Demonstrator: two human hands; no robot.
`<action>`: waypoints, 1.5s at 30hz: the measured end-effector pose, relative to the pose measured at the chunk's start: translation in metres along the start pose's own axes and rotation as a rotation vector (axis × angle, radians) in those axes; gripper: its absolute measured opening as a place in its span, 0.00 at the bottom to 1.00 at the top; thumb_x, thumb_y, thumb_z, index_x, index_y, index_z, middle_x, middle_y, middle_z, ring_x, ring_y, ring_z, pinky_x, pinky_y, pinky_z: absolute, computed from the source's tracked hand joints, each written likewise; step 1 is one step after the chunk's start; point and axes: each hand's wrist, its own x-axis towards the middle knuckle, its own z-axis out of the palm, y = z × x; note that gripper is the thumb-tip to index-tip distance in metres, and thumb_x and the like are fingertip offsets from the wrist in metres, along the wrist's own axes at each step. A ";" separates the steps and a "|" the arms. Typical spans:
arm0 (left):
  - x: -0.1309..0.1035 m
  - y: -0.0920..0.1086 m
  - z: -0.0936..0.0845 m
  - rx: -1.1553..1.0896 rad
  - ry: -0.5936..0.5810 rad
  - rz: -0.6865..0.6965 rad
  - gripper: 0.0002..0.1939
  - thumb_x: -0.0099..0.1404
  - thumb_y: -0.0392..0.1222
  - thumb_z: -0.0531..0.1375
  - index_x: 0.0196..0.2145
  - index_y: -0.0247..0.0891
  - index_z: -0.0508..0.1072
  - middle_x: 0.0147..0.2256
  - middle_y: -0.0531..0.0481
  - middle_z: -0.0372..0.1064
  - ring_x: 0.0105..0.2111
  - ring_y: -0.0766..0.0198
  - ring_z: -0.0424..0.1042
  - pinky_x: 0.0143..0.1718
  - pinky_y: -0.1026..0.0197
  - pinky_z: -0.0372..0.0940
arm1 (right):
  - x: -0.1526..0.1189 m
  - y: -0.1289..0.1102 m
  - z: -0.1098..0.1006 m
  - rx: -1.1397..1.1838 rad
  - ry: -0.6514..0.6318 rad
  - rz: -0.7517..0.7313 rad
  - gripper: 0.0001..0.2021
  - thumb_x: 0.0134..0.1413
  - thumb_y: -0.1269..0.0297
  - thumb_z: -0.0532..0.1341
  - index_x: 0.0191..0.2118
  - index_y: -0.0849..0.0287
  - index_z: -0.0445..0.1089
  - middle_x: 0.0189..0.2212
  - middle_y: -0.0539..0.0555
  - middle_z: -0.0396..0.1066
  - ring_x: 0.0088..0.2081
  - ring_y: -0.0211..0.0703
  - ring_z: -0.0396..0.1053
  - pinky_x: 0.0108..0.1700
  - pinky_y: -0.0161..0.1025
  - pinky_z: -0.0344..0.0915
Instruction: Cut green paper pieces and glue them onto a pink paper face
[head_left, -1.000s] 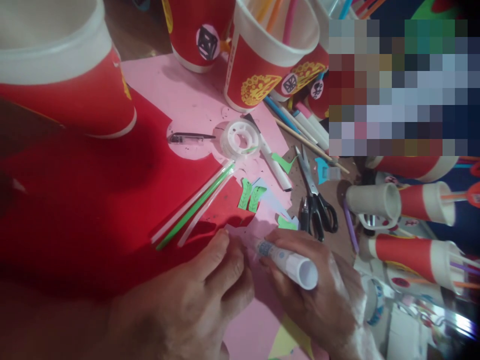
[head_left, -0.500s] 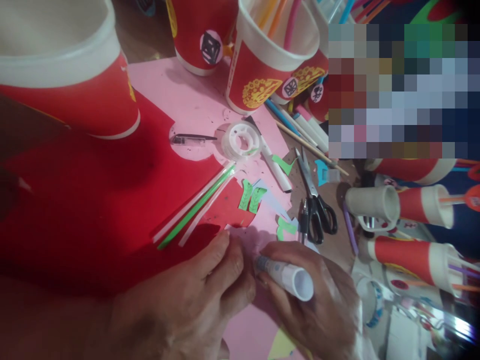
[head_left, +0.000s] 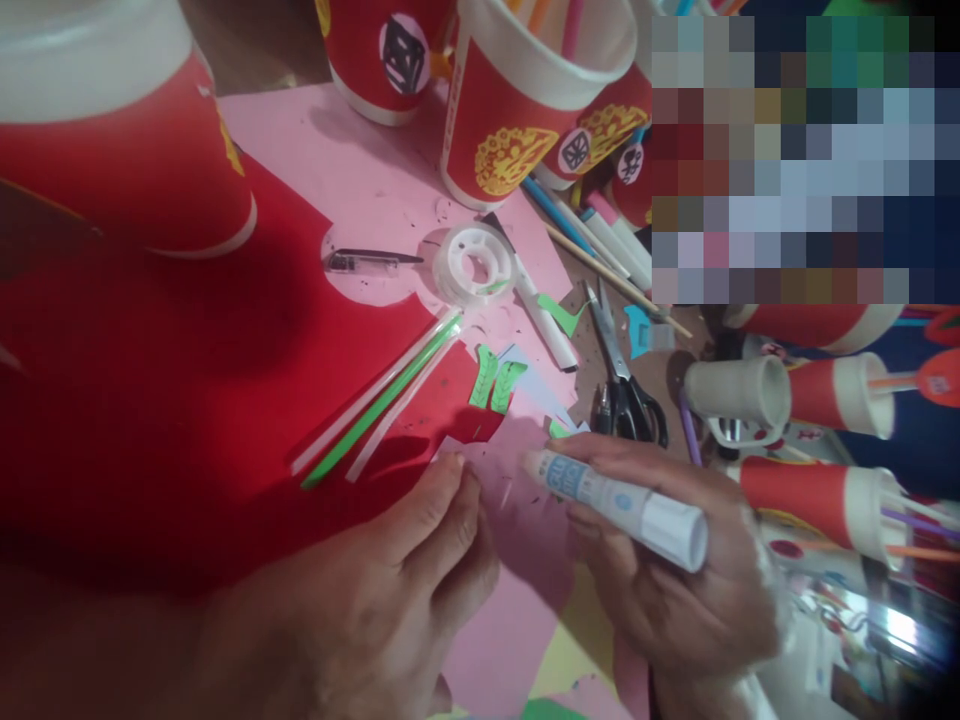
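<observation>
In my right hand (head_left: 675, 560) is a white glue stick (head_left: 622, 508) with a blue label, its tip slanting to the left above the pink paper (head_left: 510, 620). My left hand (head_left: 405, 560) has thumb and fingers pinched together; the pale corner of a piece of pink paper (head_left: 448, 447) shows at its fingertips. Two small green paper leaves (head_left: 495, 380) lie just beyond the hands. Further left, a green strip (head_left: 382, 405) and pale strips rest on red paper (head_left: 187, 400).
Beyond the leaves are a tape roll (head_left: 474, 267), a white marker (head_left: 547, 320), a craft knife (head_left: 371, 262) and black-handled scissors (head_left: 624, 375). Red-and-white paper cups (head_left: 502, 130) stand at the back, with more cups (head_left: 802, 500) and a mug (head_left: 739, 390) at right.
My right hand has moved right with the glue stick, drawing its tip away from my left fingertips. My left hand keeps its pinch. The view has shifted slightly.
</observation>
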 end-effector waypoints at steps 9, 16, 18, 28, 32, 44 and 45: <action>-0.001 0.003 -0.002 -0.001 -0.021 -0.024 0.23 0.52 0.59 0.57 0.38 0.43 0.77 0.41 0.45 0.72 0.45 0.45 0.62 0.55 0.41 0.43 | 0.000 0.002 0.004 -0.086 -0.148 -0.087 0.19 0.47 0.72 0.63 0.46 0.54 0.64 0.42 0.50 0.72 0.42 0.46 0.71 0.43 0.41 0.69; 0.000 0.001 -0.002 -0.019 0.017 -0.019 0.22 0.53 0.58 0.58 0.40 0.42 0.77 0.40 0.46 0.72 0.44 0.47 0.61 0.55 0.43 0.43 | 0.002 -0.001 0.005 -0.203 -0.150 -0.138 0.17 0.47 0.71 0.62 0.45 0.55 0.64 0.39 0.51 0.73 0.39 0.48 0.72 0.40 0.40 0.70; 0.000 0.002 -0.003 -0.020 -0.007 -0.038 0.22 0.53 0.58 0.57 0.39 0.43 0.77 0.40 0.46 0.72 0.44 0.48 0.62 0.55 0.43 0.42 | 0.004 -0.003 0.004 -0.228 -0.157 -0.125 0.15 0.49 0.70 0.61 0.44 0.55 0.64 0.37 0.51 0.74 0.37 0.48 0.73 0.38 0.40 0.71; -0.001 0.007 -0.007 -0.043 -0.064 -0.061 0.20 0.55 0.60 0.56 0.34 0.44 0.78 0.42 0.47 0.72 0.46 0.48 0.64 0.57 0.43 0.41 | 0.002 -0.010 0.000 -0.261 -0.212 -0.107 0.11 0.51 0.64 0.60 0.41 0.56 0.64 0.32 0.51 0.74 0.30 0.44 0.73 0.31 0.38 0.72; 0.001 0.006 -0.010 -0.016 -0.053 -0.082 0.22 0.55 0.58 0.57 0.39 0.41 0.76 0.42 0.46 0.72 0.46 0.48 0.64 0.57 0.44 0.42 | 0.003 -0.011 0.000 -0.225 -0.259 -0.116 0.09 0.50 0.65 0.60 0.39 0.58 0.64 0.29 0.53 0.73 0.27 0.44 0.72 0.27 0.37 0.72; 0.000 0.006 -0.009 -0.023 -0.058 -0.067 0.22 0.54 0.58 0.57 0.38 0.40 0.77 0.43 0.44 0.71 0.48 0.46 0.62 0.58 0.43 0.39 | 0.003 -0.013 -0.012 -0.100 -0.064 0.017 0.14 0.45 0.68 0.65 0.40 0.58 0.66 0.33 0.53 0.74 0.33 0.45 0.73 0.33 0.39 0.71; 0.000 0.006 -0.009 -0.024 -0.056 -0.062 0.22 0.54 0.58 0.58 0.38 0.41 0.77 0.44 0.44 0.71 0.48 0.46 0.62 0.58 0.43 0.39 | 0.004 -0.011 -0.011 -0.109 -0.103 -0.026 0.14 0.45 0.68 0.65 0.41 0.58 0.66 0.33 0.53 0.74 0.33 0.45 0.73 0.33 0.38 0.71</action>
